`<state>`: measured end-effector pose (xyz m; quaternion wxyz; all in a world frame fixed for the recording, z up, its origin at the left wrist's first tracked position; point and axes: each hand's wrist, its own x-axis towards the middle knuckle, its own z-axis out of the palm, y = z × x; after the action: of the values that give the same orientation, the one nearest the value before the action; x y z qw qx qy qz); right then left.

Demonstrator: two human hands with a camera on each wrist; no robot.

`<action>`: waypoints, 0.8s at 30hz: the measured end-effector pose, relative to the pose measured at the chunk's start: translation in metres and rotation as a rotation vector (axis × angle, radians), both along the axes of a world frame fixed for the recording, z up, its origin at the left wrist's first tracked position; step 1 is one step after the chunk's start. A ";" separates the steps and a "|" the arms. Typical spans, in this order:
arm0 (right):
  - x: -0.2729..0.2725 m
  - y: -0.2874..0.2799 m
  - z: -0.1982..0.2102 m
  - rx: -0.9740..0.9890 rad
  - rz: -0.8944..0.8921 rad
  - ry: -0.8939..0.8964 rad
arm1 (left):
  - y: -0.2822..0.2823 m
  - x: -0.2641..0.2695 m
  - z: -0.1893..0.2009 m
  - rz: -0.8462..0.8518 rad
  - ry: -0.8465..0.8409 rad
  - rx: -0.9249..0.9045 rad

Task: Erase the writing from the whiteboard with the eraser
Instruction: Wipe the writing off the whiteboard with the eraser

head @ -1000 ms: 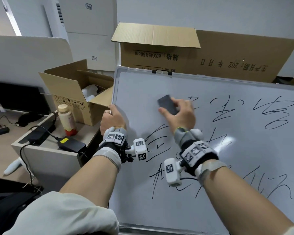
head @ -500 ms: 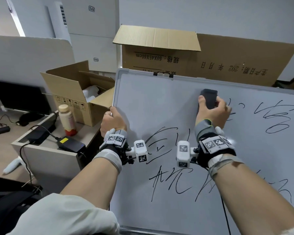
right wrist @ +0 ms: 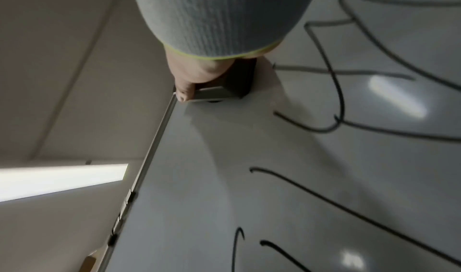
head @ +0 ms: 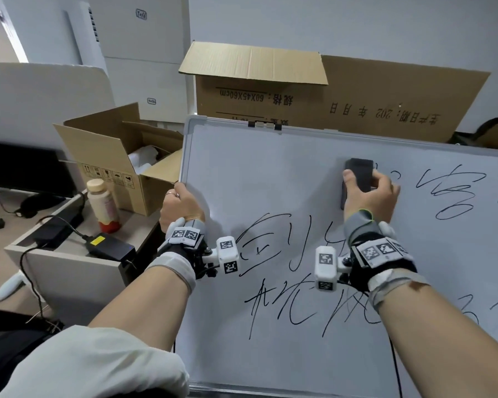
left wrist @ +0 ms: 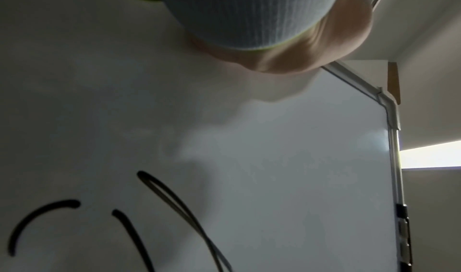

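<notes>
A white whiteboard (head: 270, 173) leans in front of me, with black handwriting (head: 270, 254) across its middle, right and lower parts. Its upper left area is wiped clean. My right hand (head: 370, 193) grips a dark rectangular eraser (head: 358, 173) and presses it flat on the board near the top middle. In the right wrist view the eraser (right wrist: 229, 87) shows under the thumb, with black strokes (right wrist: 331, 91) to its right. My left hand (head: 180, 203) holds the board's left edge, fingers curled behind the frame. The left wrist view shows bare board (left wrist: 286, 168) and a few strokes (left wrist: 174, 207).
A large cardboard box (head: 342, 96) stands behind the board. An open smaller box (head: 112, 156) sits to the left, next to a bottle (head: 102, 205) and a black power adapter (head: 110, 248) on a grey cabinet (head: 69, 271). A dark monitor (head: 20, 168) stands far left.
My right hand slid the eraser rightward along the top row of writing, wiping strokes there, and has since barely moved. The left hand stayed on the board's edge.
</notes>
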<state>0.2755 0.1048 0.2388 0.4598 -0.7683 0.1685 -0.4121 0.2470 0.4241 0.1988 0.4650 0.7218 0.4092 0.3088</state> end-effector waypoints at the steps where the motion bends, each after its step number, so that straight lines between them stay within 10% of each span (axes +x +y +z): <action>1: 0.000 -0.005 0.002 0.022 -0.010 0.010 | -0.003 0.001 0.000 0.003 0.003 0.012; 10: 0.001 0.044 0.018 -0.108 0.142 -0.093 | -0.031 0.020 0.018 0.223 -0.223 0.286; 18: 0.019 -0.020 0.043 -0.050 0.097 -0.120 | -0.141 0.072 0.102 -0.238 -0.391 0.783; 24: 0.028 -0.091 0.038 -0.037 0.011 -0.052 | -0.200 0.106 0.107 -0.447 -0.099 0.998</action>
<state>0.3040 0.0138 0.2771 0.4521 -0.7665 0.1448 -0.4325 0.3527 0.2245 0.3058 0.1392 0.9086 0.0274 0.3928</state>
